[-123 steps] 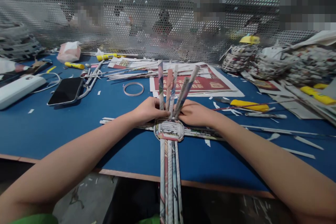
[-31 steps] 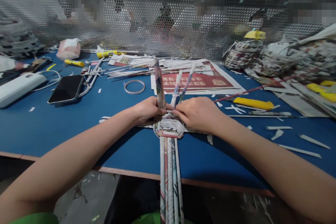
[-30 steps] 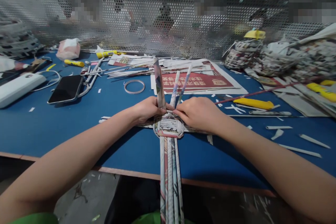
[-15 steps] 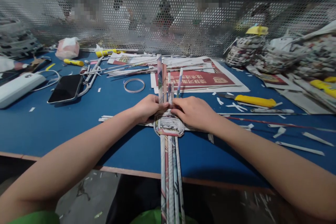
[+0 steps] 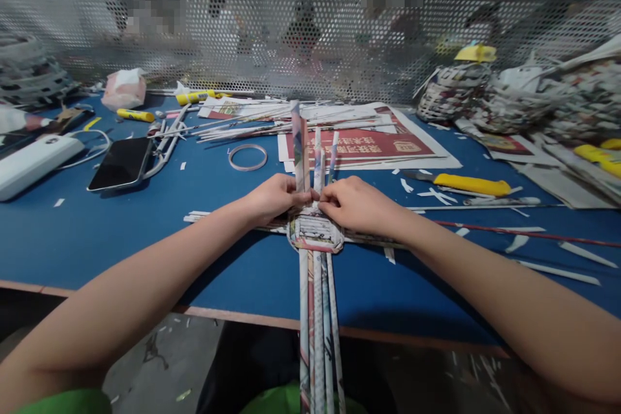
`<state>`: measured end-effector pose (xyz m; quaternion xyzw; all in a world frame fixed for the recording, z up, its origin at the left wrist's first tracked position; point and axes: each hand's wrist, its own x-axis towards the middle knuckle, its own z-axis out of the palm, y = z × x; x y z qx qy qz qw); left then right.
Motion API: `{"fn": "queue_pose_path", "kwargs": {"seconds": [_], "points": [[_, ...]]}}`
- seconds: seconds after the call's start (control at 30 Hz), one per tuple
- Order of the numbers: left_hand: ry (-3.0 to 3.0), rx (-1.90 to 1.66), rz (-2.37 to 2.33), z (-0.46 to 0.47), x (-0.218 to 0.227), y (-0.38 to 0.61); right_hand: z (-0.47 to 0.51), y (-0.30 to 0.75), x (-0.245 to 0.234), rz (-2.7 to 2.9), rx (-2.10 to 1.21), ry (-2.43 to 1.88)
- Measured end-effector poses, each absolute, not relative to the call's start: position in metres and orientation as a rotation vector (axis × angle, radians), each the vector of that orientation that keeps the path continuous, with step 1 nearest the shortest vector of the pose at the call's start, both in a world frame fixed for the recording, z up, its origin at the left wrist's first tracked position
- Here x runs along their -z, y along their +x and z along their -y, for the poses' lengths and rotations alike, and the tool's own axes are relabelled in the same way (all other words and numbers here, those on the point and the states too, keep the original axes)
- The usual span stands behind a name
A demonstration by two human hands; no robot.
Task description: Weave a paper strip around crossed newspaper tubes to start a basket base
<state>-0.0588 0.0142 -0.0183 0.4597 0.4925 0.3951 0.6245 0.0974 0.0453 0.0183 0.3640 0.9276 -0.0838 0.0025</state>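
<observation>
A woven base of rolled newspaper strips (image 5: 315, 228) lies on the blue table in front of me. Several long newspaper strips (image 5: 317, 310) run from it over the near edge toward my lap, and others stick out upward and to both sides. At the base's far edge my left hand (image 5: 276, 199) pinches the strips with thumb and fingertips. Close beside it, my right hand (image 5: 356, 206) is closed on the strips too, its fingertips almost meeting the left ones. The fingers partly hide which strips they hold.
A yellow-handled knife (image 5: 470, 185) and paper scraps lie to the right. At left are a phone (image 5: 121, 165), a white power bank (image 5: 39, 165) and a tape ring (image 5: 248, 157). Loose paper rolls and a red printed sheet (image 5: 402, 142) lie behind. Woven baskets (image 5: 453, 94) stand at back right.
Both hands stay at the base's far edge. The right fingertips have shifted slightly, and the upright strips between the hands have changed position a little. The base sits slightly further right in view.
</observation>
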Motion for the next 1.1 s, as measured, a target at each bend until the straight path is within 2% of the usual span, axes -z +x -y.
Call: {"fn": "queue_pose_path", "kwargs": {"seconds": [0.57,0.83,1.1], "points": [[1.333,-0.903,-1.108,-0.018,0.024,-0.066,-0.061,0.104,-0.014,-2.670,0.446,1.399],[1.187,-0.865,-1.216,-0.015,0.022,-0.060,-0.047,0.103,-0.020,-2.777,0.103,1.395],[1.046,-0.891,-1.289,-0.013,0.018,-0.051,-0.053,0.112,-0.027,-2.821,-0.031,1.182]]}}
